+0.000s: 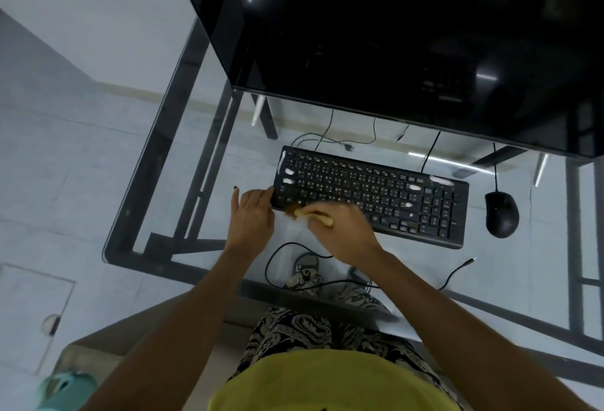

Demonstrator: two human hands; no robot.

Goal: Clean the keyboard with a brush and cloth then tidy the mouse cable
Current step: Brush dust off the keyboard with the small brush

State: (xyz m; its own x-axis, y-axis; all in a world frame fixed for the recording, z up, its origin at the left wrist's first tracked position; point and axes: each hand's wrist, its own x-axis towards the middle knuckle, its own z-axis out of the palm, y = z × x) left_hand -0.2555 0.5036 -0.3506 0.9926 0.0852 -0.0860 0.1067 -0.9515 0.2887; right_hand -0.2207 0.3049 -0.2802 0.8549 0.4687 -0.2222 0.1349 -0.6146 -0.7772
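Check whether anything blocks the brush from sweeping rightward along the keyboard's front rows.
Nothing visible does. The right hand holds the brush at the keyboard front-left corner, left hand steadying the left edge. The mouse lies apart, beyond the right end.

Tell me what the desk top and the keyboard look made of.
Desk top: clear glass, glossy; the floor and dark frame show through it. Keyboard: looks like black plastic, mostly matte, with white glare patches on some keys.
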